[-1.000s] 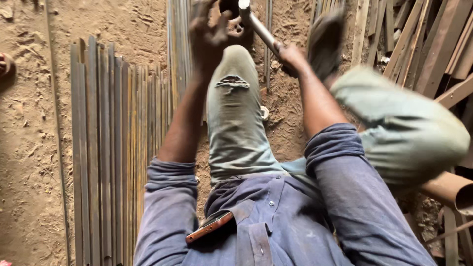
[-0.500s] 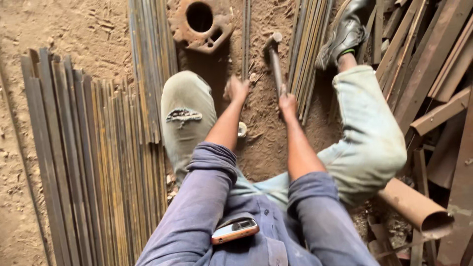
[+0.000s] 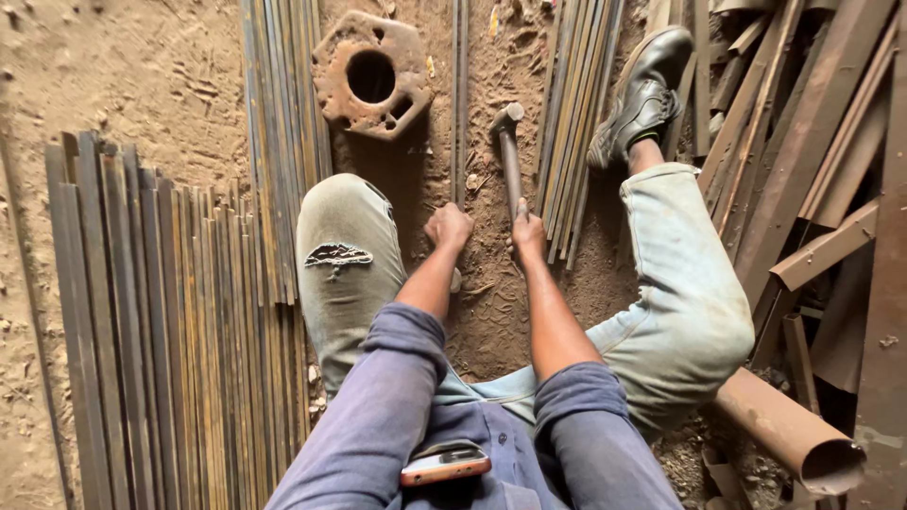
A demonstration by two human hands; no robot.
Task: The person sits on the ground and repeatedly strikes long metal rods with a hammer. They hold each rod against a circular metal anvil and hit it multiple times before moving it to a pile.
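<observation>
Presently catalogued, seen from the head view:

Right hand (image 3: 527, 236): fingers wrapped tight round the lower end of the hammer handle.
Hammer (image 3: 509, 156): plain dark shaft, small blunt metal head; it lies on the dirt floor between the knees, head pointing away from the person.
Left hand (image 3: 448, 227): fingers curled into a fist at the near end of a thin steel rod; whether they truly grip it, cannot tell.
Thin steel rod (image 3: 459, 94): long, narrow, grey, running straight away from the left hand, just beside the hammer.
Rusty flange (image 3: 370, 76): thick, lumpy, roughly six-sided iron plate with a round central hole, flat on the floor.
Flat steel strips (image 3: 170, 321): many long, thin, rust-streaked bars laid side by side at the person's left.
Rusty pipe (image 3: 789, 434): brown tube, open end, at the right.
Black shoe (image 3: 647, 94): worn leather, resting on a bundle of rods.
Dirt floor (image 3: 123, 66): dry, sandy, scuffed brown earth.
</observation>
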